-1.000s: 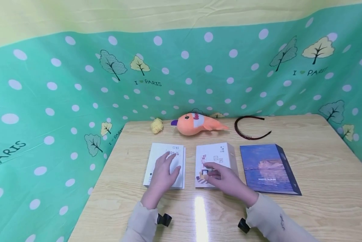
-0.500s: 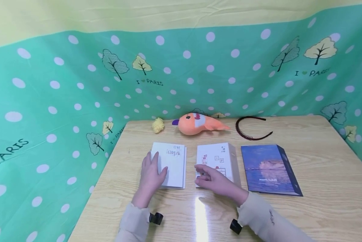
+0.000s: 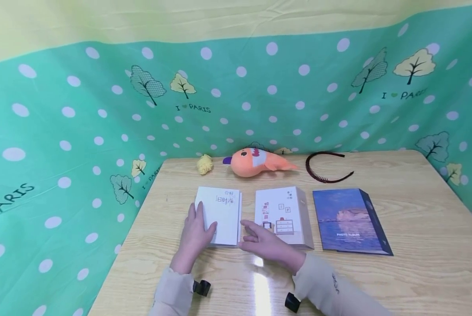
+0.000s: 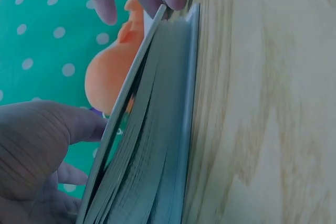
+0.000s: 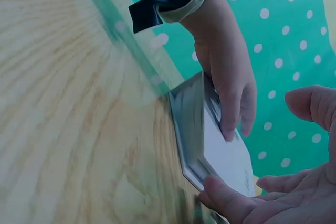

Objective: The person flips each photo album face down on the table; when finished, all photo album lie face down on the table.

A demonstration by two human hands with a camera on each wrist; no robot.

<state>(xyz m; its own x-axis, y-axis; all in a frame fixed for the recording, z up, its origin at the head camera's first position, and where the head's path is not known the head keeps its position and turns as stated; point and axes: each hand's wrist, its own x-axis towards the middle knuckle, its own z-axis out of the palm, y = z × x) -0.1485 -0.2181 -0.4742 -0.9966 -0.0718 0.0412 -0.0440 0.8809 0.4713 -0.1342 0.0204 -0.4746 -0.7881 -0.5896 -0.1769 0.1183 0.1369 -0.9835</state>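
Note:
A white book (image 3: 224,221) with Chinese characters on its cover lies flat at the left. My left hand (image 3: 194,232) lies along its left edge, fingers extended and thumb over the cover. My right hand (image 3: 265,243) is at its lower right corner, fingers spread, fingertips right at the edge. From the left wrist, the book's page block (image 4: 163,103) shows between its covers, the front one slightly lifted. A second white book (image 3: 281,210), printed with furniture drawings, sits just right of it, partly hidden by my right hand.
Farther right lies a blue photo album (image 3: 340,219). Along the back of the wooden table (image 3: 425,210) are a yellow fluffy ball (image 3: 205,164), an orange plush bird (image 3: 255,162) and a dark toothed headband (image 3: 319,175). A green dotted curtain (image 3: 228,96) hangs behind.
My left hand has slid off the cover's middle to the book's left edge. My right hand has moved left from the second white book to the first one's right edge.

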